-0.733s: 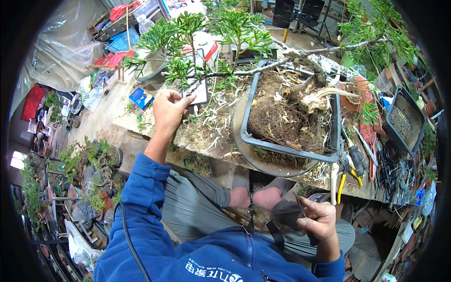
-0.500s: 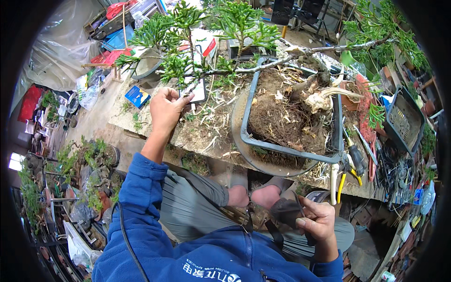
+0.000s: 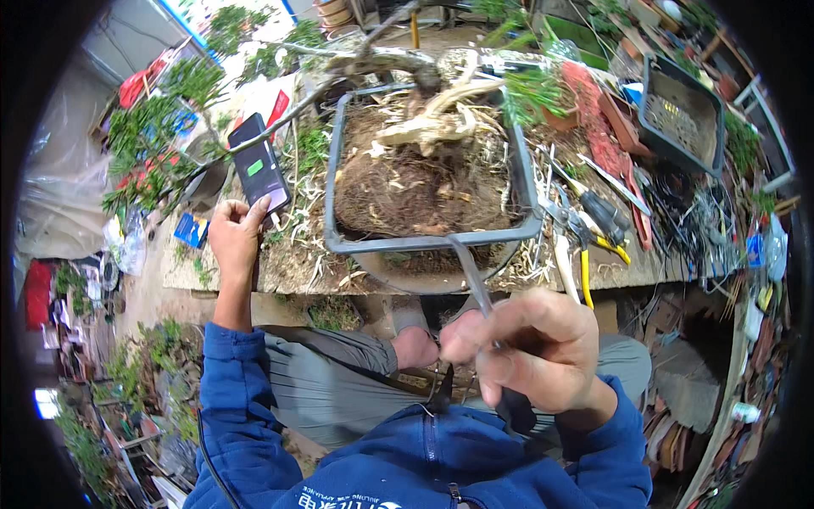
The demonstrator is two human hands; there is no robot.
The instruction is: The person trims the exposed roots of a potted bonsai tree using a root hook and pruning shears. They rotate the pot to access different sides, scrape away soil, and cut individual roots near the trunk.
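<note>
My left hand (image 3: 235, 242) rests on the bench with its fingers curled, the thumb touching the lower end of a phone (image 3: 254, 157). What its fingers hold, if anything, is hidden. Blurred and closer to me, my right hand (image 3: 547, 352) is closed around a thin grey bar-like tool (image 3: 471, 271) with a dark end (image 3: 514, 413) below the fingers. The bar's far end meets the front rim of a grey plastic tray (image 3: 407, 245). In that tray sit a root mass and soil (image 3: 407, 191), with a pale, bare-wooded juniper trunk (image 3: 432, 127) leaning over it.
A round turntable (image 3: 398, 280) lies under the tray. Pliers and cutters (image 3: 585, 216) with yellow and red handles lie to its right, beyond them an empty slotted tray (image 3: 682, 119). Branches with green foliage (image 3: 153, 140) reach left over the bench. A blue packet (image 3: 192, 229) lies beside my left hand.
My right hand has come up toward the tray, and the grey bar now shows clearly. The phone screen has gone from white to dark with a green patch. The whole view has shifted.
</note>
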